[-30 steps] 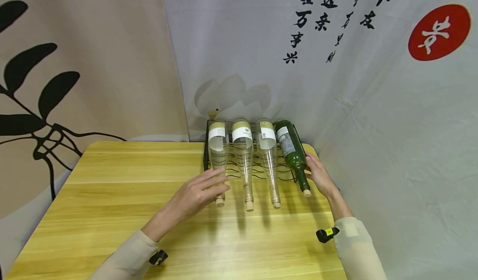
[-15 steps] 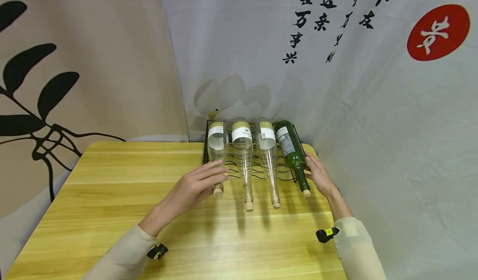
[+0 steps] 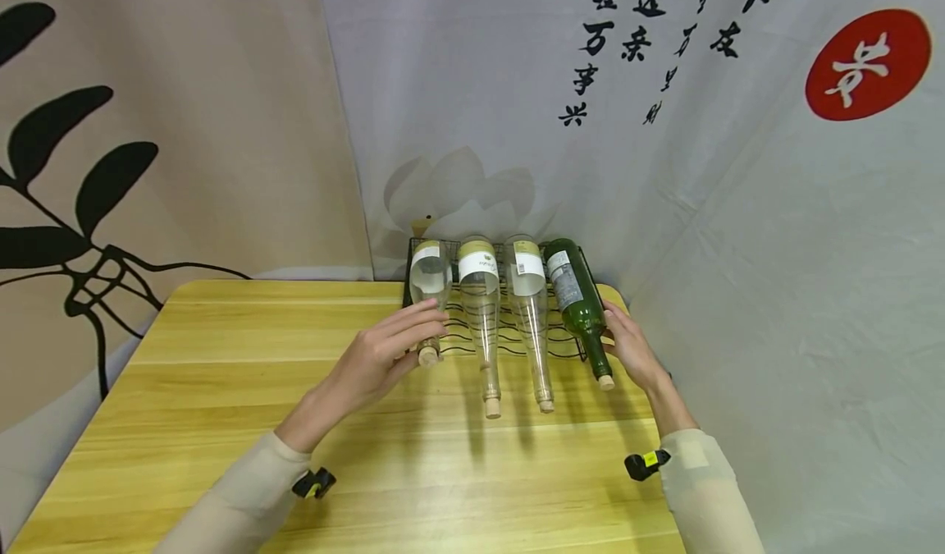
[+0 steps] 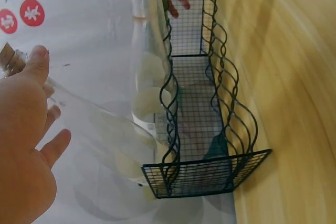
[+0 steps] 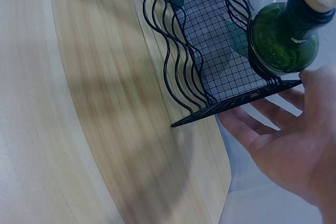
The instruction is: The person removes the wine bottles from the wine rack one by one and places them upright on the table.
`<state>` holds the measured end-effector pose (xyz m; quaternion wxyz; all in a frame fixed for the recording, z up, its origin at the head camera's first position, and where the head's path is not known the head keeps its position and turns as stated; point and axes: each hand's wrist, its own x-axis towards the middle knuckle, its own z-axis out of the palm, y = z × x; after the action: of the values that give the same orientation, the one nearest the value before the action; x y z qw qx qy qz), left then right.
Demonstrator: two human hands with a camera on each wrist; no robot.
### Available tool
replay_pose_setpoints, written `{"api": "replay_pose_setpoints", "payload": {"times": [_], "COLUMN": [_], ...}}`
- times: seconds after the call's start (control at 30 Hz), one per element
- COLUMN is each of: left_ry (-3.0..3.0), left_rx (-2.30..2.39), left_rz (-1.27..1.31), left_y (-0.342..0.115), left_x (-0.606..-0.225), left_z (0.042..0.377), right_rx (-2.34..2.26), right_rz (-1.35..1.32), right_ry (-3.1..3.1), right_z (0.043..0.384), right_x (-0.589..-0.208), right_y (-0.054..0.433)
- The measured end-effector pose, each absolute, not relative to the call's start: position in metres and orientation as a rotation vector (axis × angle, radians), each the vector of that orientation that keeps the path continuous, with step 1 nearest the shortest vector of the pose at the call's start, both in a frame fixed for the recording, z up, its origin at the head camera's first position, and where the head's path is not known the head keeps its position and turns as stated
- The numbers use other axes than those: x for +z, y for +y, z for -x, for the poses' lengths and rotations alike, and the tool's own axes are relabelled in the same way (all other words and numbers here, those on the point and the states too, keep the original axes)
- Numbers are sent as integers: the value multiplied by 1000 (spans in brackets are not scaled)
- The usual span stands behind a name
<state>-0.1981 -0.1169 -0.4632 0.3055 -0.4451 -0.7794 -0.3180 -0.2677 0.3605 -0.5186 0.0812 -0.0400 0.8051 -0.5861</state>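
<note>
My left hand (image 3: 380,357) grips the neck of the leftmost clear glass bottle (image 3: 431,273), just behind its cork (image 3: 428,356). In the left wrist view this bottle (image 4: 113,135) slants, its neck out to the side and its base by the black wire bottle rack (image 4: 231,174). At the other end, my right hand (image 3: 632,345) rests beside the green bottle (image 3: 572,287). In the right wrist view its fingers (image 5: 244,127) extend along the outside of the rack's end panel (image 5: 236,102), thumb close under the green bottle.
Between them, a second clear bottle (image 3: 483,324) and a third clear bottle (image 3: 533,324) lie on the rack, corks facing me. The rack stands at the back right of the wooden table (image 3: 258,390), close to hanging cloth (image 3: 472,111) behind and on the right.
The left hand has moved away from me and slightly left with the leftmost bottle, whose corked end now lies nearer the rack. The right hand and other bottles have stayed put.
</note>
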Motion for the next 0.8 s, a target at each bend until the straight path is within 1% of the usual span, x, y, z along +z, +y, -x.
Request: {"api": "replay_pose_setpoints", "payload": {"times": [0.43, 0.8], "left_ry": [-2043, -2031], "left_rx": [-965, -978], "left_rz": [1145, 1102], "left_y": [-118, -121], "left_x": [-443, -428], "left_z": [211, 223], "right_rx": [-1763, -1741], "right_rz": [125, 135], "right_ry": [2413, 2430], "right_z": [267, 267], "right_x": [-519, -519], "right_y": [359, 360]}}
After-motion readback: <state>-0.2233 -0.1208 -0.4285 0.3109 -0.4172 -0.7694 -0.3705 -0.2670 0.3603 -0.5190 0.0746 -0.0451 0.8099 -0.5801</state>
